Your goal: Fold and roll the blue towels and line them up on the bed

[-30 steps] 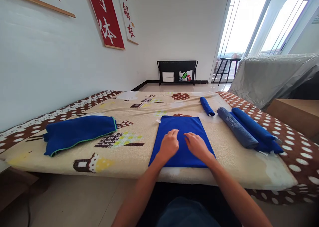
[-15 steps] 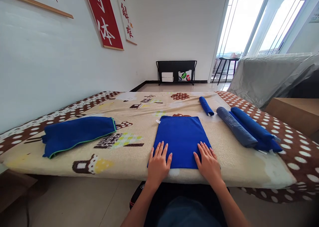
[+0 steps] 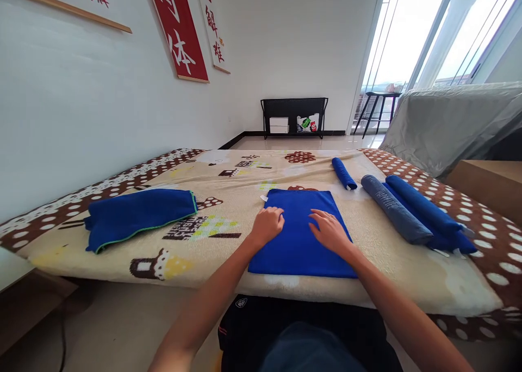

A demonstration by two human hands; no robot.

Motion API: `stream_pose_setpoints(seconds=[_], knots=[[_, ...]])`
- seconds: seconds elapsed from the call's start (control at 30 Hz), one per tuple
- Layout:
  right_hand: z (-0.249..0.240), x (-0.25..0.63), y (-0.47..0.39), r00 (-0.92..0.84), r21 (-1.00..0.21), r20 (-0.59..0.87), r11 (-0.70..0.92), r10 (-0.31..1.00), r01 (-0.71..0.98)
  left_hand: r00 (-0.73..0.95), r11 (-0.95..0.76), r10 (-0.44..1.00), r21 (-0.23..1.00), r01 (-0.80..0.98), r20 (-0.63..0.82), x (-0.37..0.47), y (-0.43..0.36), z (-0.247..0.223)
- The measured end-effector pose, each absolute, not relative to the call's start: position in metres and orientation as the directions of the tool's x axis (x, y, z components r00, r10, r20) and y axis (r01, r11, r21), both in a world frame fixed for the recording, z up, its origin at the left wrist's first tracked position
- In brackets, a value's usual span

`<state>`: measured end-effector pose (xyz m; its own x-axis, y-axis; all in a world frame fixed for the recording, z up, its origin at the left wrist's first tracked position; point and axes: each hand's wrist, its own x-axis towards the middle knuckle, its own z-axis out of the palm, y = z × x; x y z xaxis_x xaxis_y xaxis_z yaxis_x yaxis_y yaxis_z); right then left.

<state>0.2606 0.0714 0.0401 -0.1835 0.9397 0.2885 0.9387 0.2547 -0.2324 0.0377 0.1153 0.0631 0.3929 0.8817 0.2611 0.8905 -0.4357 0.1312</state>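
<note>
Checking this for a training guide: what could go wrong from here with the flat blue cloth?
The flat blue cloth lies near the front edge of the cream blanket, so a pull toward the person might drag it over. With the left hand and right hand over opposite sides of it, uneven movement could skew or wrinkle it. The small blue roll beyond it is rounded, so a tug on the blanket might shift it.

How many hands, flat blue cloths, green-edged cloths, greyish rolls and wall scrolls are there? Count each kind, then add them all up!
Hands: 2 (left hand, right hand)
Flat blue cloth: 1
Green-edged cloth: 1
Greyish roll: 1
Wall scrolls: 3 (one red, two white)
Total: 8
</note>
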Motion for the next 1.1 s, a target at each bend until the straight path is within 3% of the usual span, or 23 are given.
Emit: stream_pose_setpoints(seconds=[0.13,0.37,0.53,0.77,0.87,1.1], knots=[[0.029,0.237,0.137,-0.245,-0.256,0.18,0.286,0.953,0.923,0.504,-0.529,0.846,0.146,0.836,0.175,0.074,0.167,0.043],[0.002,0.298,0.161,0.009,-0.237,0.082,0.011,0.997,0.971,0.291,-0.3,0.953,0.163,0.94,0.077,0.04,0.208,0.013],[0.002,0.311,0.171,0.089,-0.21,0.071,-0.072,0.994,0.975,0.269,-0.274,0.962,0.135,0.952,0.055,0.032,0.217,0.016],[0.002,0.254,0.198,-0.151,-0.217,0.087,0.167,0.985,0.962,0.421,-0.424,0.906,0.128,0.897,0.049,0.087,0.229,0.02],[0.002,0.245,0.204,-0.181,-0.219,0.091,0.197,0.979,0.956,0.438,-0.439,0.898,0.134,0.888,0.037,0.095,0.232,0.016],[-0.004,0.311,0.209,0.093,-0.217,0.05,-0.08,0.994,0.973,0.19,-0.2,0.979,0.146,0.969,0.077,0.06,0.248,0.007]])
